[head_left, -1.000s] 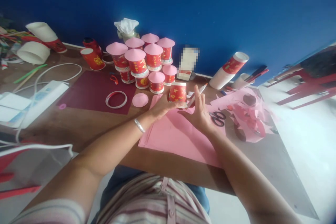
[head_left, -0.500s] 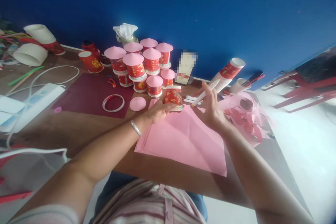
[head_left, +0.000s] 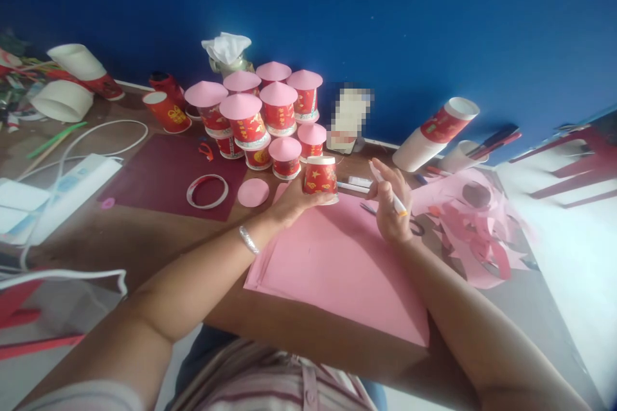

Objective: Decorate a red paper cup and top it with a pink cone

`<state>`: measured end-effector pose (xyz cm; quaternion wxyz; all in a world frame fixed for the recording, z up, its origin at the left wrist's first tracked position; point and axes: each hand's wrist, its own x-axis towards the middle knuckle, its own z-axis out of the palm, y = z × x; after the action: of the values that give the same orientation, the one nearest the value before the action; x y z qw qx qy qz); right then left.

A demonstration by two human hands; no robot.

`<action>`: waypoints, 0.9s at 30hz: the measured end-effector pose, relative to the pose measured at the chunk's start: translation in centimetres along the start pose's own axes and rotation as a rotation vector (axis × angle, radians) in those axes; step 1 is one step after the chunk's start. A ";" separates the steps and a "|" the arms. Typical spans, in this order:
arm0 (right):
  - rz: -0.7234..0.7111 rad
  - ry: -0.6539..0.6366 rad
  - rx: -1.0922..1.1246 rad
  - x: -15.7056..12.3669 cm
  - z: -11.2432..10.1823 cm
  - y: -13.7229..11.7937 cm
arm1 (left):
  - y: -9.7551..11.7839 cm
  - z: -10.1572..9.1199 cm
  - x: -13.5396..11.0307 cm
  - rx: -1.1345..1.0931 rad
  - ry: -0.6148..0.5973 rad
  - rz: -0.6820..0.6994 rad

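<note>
My left hand is closed around the lower part of a red paper cup with gold print, which stands upside down with its white base up. In my right hand is a white pen with an orange end, gripped between thumb and fingers, apart from the cup. Below both hands lie pink paper sheets. Scissors lie partly hidden beneath my right hand. A pink paper disc rests left of my left hand.
Several red cups with pink cone roofs stand stacked behind my left hand. A phone leans at the wall. Stacked cups, a pen cup and pink scraps are right. A tape roll and white cable lie left.
My right hand has turned the pen so its orange end points towards me. The cup in my left hand now stands more upright with another side showing. The scissors have come into view.
</note>
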<state>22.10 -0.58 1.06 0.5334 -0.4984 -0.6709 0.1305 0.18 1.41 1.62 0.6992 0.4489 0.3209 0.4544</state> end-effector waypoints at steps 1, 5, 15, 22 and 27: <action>-0.025 -0.003 -0.020 -0.1 0.0 0.0 | 0.0 0.0 0.0 -0.003 0.004 0.000; -0.065 -0.054 -0.005 -0.7 0.3 -0.4 | 0.1 0.1 -0.2 -0.010 -0.008 -0.002; -0.290 -0.144 -0.180 -1.3 1.1 -1.2 | 0.4 1.0 -0.7 0.339 0.159 0.085; -0.319 -0.203 -0.240 -1.7 1.5 -0.6 | -0.4 0.6 -0.7 0.348 0.104 0.134; -0.332 -0.200 -0.235 -1.7 1.5 -0.7 | -0.6 0.3 -0.7 0.260 -0.026 0.153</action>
<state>20.35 -1.73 0.02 0.4164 -0.4245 -0.8039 0.0105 0.38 0.51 1.25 0.6028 0.5647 0.3327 0.4550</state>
